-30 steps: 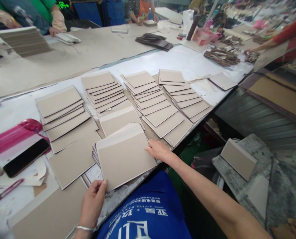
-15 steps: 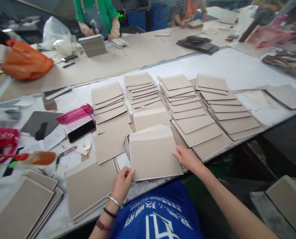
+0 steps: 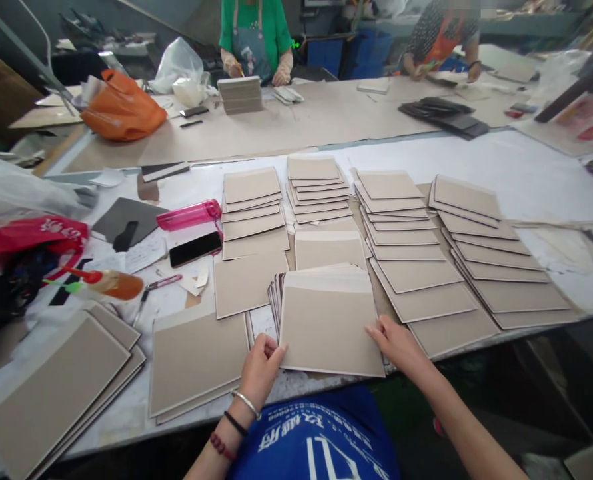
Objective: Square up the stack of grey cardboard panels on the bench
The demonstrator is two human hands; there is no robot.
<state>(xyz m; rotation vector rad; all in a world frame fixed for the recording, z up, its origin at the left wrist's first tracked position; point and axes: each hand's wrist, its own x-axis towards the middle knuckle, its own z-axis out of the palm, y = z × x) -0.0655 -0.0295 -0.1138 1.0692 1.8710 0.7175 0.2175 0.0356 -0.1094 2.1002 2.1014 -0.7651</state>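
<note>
A fanned stack of beige cardboard panels (image 3: 330, 327) lies at the front edge of the table before me. My left hand (image 3: 265, 360) pinches its lower left corner between thumb and fingers. On the opposite side, my right hand (image 3: 394, 340) grips the right edge, fingers curled under and thumb near the top. Behind it, overlapping panels form columns: a left column (image 3: 250, 187), a second one (image 3: 314, 170), a third (image 3: 391, 185) and a right one (image 3: 469, 195). More panels (image 3: 196, 360) lie to the left of my left hand.
At the left are a glue bottle (image 3: 116, 283), a phone (image 3: 195, 249), a pink case (image 3: 189, 215) and a panel pile (image 3: 51, 387). Across the table, a person in green (image 3: 256, 40) stands by a stack (image 3: 240, 97); another person in orange (image 3: 444, 43) works at the right.
The camera view has turned left, so everything sits farther right in the picture. Both hands keep their hold on the panel stack, which looks much the same.
</note>
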